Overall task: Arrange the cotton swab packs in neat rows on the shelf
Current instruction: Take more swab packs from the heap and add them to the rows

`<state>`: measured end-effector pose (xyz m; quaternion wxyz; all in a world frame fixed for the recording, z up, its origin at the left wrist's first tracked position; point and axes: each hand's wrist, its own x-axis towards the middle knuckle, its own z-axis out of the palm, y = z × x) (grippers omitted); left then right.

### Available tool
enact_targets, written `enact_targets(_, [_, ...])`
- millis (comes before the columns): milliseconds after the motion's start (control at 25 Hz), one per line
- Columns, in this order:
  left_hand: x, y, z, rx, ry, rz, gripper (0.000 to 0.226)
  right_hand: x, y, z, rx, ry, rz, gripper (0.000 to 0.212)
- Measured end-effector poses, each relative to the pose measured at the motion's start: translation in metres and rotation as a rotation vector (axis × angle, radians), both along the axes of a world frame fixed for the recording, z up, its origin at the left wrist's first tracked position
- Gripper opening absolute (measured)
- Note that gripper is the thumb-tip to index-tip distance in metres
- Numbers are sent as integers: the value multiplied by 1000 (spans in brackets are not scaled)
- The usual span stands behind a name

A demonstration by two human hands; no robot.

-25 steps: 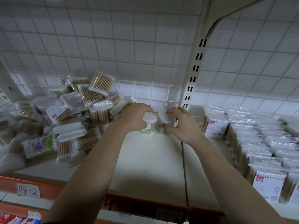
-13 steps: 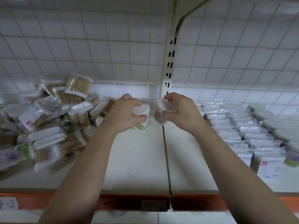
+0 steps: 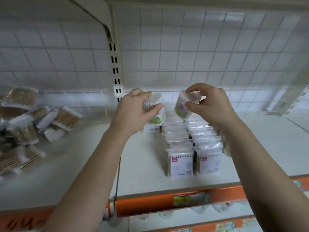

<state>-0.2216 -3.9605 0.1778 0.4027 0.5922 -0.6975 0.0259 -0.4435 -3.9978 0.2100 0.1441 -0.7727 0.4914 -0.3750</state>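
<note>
1. Tan and white swab packs (image 3: 25, 124) lie in a loose heap well to the left of the left grip. They are tumbled over one another and not yet sorted.
2. The slotted upright (image 3: 115, 67) now stands just left of the left hand (image 3: 133, 113). Half a second ago both hands worked right in front of it, so the pair has travelled rightward along the shelf (image 3: 142, 168).
3. The left grip is closed round the top of a round tub of swabs (image 3: 156, 114), with the thumb on the near side and the fingers over the cotton tips. I cannot tell whether its base touches the shelf.
4. The right hand (image 3: 212, 106) pinches a second tub (image 3: 181, 108) by its rim. The tub is tilted, clear of the shelf and apart from the first.
5. Below and in front of the right grip run two neat rows of flat packs (image 3: 194, 144). They stand upright and reach forward towards the orange edge strip (image 3: 150, 203).
6. I judge the shift means the tubs are to be set down beside these rows. The rows fill the space beneath the right grip, so bare shelf lies under the left grip and further right. The right forearm hangs close over the nearer packs and could knock them.
</note>
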Motion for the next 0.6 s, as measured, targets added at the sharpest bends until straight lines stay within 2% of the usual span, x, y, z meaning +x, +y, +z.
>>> enact_targets(280, [-108, -20, -1, -1, 65, -86, 63, -115, -6, -1, 27, -39, -33, 29])
enact_targets(600, [-190, -39, -11, -7, 106, -109, 60, -197, -29, -17, 20, -65, -16, 30])
